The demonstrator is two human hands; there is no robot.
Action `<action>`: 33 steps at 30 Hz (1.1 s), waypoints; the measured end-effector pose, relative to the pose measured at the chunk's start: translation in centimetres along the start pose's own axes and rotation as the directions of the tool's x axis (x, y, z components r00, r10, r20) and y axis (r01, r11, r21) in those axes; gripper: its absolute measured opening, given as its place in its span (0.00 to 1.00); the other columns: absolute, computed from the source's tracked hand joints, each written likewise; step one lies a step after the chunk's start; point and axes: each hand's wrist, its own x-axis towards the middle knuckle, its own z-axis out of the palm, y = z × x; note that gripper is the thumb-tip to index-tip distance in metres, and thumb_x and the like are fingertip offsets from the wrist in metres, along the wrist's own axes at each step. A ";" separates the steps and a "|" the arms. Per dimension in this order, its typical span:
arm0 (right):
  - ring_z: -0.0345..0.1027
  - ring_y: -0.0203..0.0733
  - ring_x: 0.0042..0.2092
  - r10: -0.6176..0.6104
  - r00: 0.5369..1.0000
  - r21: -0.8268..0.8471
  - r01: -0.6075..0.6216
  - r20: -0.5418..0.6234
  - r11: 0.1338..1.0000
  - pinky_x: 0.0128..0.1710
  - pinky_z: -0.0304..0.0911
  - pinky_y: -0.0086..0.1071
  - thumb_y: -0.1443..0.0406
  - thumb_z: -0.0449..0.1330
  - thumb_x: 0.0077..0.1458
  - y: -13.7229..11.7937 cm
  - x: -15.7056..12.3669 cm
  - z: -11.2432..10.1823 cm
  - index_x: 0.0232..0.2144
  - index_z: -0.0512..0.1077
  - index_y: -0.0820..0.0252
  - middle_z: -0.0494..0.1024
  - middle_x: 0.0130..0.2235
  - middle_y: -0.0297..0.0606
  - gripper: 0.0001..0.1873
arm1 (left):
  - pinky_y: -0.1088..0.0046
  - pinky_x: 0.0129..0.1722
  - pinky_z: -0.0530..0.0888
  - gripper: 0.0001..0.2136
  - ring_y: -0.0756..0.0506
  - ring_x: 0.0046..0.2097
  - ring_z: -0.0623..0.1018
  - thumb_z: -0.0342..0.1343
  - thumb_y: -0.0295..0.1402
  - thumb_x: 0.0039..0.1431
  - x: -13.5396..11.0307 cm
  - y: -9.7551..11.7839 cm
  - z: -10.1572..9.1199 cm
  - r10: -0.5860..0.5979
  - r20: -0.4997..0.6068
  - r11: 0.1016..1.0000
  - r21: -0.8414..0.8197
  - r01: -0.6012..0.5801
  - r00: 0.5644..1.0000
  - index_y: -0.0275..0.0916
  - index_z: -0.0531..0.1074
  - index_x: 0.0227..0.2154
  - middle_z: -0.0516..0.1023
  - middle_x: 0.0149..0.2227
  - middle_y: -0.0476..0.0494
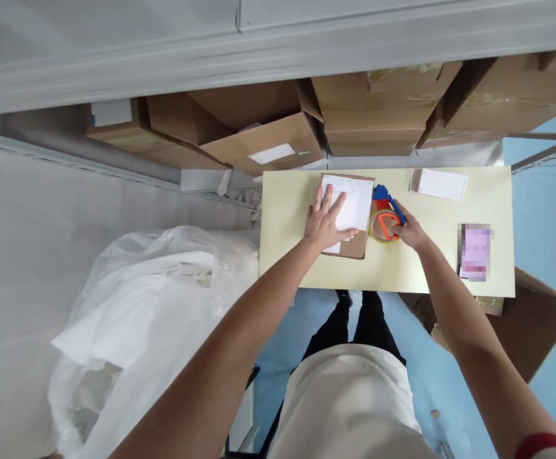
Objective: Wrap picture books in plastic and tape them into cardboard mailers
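A small brown cardboard box [357, 245] lies on a pale yellow table [402, 268], with a white sheet of paper [357, 201] on top of it. My left hand [324, 222] rests flat on that paper, fingers spread. Just right of the box sits a tape dispenser [384, 217], orange and blue with a roll of clear tape. My right hand [409, 231] is closed around the dispenser's handle.
A stack of white labels [440, 183] and a pink phone [475, 252] lie on the table's right side. Cardboard boxes [268, 137] pile up behind the table. A large white plastic bag [153, 299] sits at the left. An open carton [531, 331] stands under the table's right end.
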 end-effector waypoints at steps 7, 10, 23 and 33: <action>0.68 0.53 0.55 -0.002 0.999 -0.090 0.005 0.037 0.996 0.56 0.65 0.49 0.69 0.61 0.43 7.8 -11.4 3.6 0.66 0.55 0.53 0.69 0.58 0.45 0.46 | 0.48 0.64 0.56 0.50 0.30 0.71 0.37 0.61 0.58 0.48 -0.2 0.1 0.2 -0.027 -0.003 1.000 -0.004 0.027 1.000 0.42 0.47 0.68 0.37 0.72 0.36; 0.66 0.51 0.57 -0.017 1.000 -0.051 0.017 0.010 0.999 0.59 0.62 0.49 0.70 0.60 0.43 10.4 -15.3 6.6 0.66 0.53 0.51 0.68 0.59 0.43 0.47 | 0.48 0.64 0.55 0.49 0.31 0.71 0.37 0.60 0.58 0.48 0.0 0.1 0.5 -0.032 -0.023 0.999 -0.018 0.031 0.999 0.43 0.47 0.68 0.37 0.72 0.37; 0.72 0.48 0.45 0.220 0.974 0.144 -0.226 0.061 0.963 0.42 0.72 0.45 0.68 0.60 0.38 -0.4 -2.5 -1.8 0.55 0.65 0.52 0.77 0.48 0.39 0.37 | 0.41 0.59 0.55 0.53 0.22 0.64 0.58 0.61 0.63 0.40 -4.8 2.4 -1.5 -0.244 -0.014 0.969 0.022 0.245 0.970 0.35 0.55 0.65 0.59 0.63 0.21; 0.71 0.43 0.43 0.145 0.968 -0.041 -0.140 0.207 0.989 0.45 0.69 0.38 0.73 0.60 0.35 -0.4 -0.2 -1.3 0.63 0.59 0.54 0.79 0.45 0.36 0.48 | 0.38 0.62 0.34 0.59 0.24 0.70 0.38 0.67 0.56 0.34 0.5 2.5 -0.4 0.139 0.111 0.990 0.021 -0.143 0.984 0.43 0.46 0.69 0.34 0.72 0.32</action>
